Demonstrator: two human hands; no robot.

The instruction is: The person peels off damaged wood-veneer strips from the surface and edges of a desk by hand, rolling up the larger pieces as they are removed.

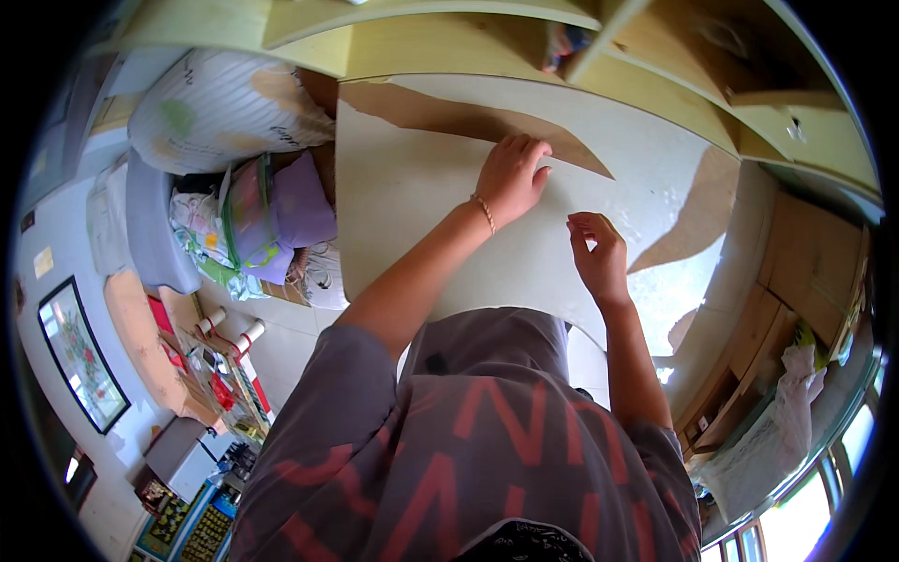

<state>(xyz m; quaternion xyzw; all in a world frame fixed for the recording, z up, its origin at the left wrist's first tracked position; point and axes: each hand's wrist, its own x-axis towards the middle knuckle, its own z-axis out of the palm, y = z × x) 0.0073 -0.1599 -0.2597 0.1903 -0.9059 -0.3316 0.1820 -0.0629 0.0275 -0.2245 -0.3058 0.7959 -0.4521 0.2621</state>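
My left hand (514, 180), with a beaded bracelet on its wrist, is over the far part of the white tabletop (412, 201). Its fingers bend down at the edge of a long brown patch (449, 117), thumb apart from them; nothing shows in its grasp. Nearer to me and to the right, my right hand (601, 258) hovers with thumb and forefinger brought together in a pinch. Whatever lies between those fingertips, if anything, is too small to make out. A second brown patch (698, 211) spreads along the table's right side. Whether the patches are bare board or sheets, I cannot tell.
Pale wooden shelving (421, 47) borders the table's far edge. To the left are a large patterned bag (229, 112), a purple cushion (302, 201) and a grey-blue padded piece (154, 225). On the right stand wooden cabinets (810, 253) and a plastic bag (773, 436).
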